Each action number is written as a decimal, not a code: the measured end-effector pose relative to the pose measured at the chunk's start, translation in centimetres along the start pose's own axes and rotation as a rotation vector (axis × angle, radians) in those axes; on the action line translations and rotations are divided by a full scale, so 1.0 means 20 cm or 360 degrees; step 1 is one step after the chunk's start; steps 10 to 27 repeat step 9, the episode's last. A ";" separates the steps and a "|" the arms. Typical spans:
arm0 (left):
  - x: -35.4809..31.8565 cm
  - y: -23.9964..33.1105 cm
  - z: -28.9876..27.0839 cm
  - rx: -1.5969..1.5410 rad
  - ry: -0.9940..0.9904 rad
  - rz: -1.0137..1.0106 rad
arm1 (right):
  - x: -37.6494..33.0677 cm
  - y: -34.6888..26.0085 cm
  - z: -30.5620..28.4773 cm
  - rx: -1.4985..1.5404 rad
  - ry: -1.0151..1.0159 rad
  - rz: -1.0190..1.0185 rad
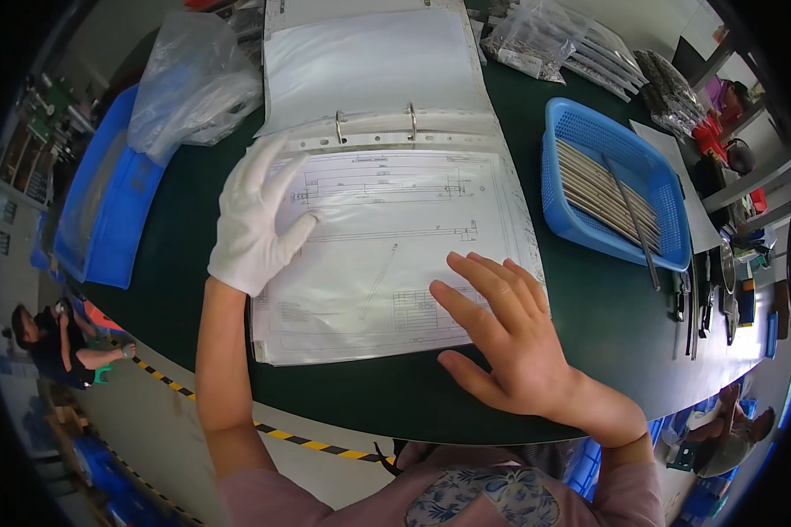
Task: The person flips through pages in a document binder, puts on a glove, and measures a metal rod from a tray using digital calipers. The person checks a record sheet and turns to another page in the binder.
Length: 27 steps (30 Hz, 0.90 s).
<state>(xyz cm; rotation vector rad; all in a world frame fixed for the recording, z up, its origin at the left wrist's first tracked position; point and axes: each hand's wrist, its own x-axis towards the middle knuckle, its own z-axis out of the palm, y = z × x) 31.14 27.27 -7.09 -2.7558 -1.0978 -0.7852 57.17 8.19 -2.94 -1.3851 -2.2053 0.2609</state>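
Note:
An open ring binder (378, 140) lies on the green table, its near page a technical drawing (351, 290) of long thin rods in a clear sleeve. My left hand (257, 215), in a white glove, rests at the drawing's upper left edge with its fingers apart. Bare and spread, my right hand (510, 338) is over the lower right part of the page; whether it touches the sleeve I cannot tell. Neither hand holds anything. To the right, a blue plastic basket (564, 220) contains several metal rods (602, 189), one of them sticking out over the near rim.
At the left stands a blue bin (119, 237) with clear plastic bags (193, 88) over it. Bagged parts (536, 44) lie at the far right. Calipers and other hand tools (707, 290) lie right of the basket. Other people sit in the background on both sides.

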 end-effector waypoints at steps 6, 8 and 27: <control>0.01 0.07 0.09 0.0049 -0.0256 0.0067 | -0.07 -0.25 -0.16 0.1475 0.0705 -0.0071; 0.01 0.05 0.09 0.0042 -0.0398 0.0079 | -0.12 -0.41 -0.19 0.1990 0.0928 0.0303; 0.00 0.04 0.09 0.0002 -0.0403 0.0094 | -0.14 -0.42 -0.19 0.1987 0.0952 0.0334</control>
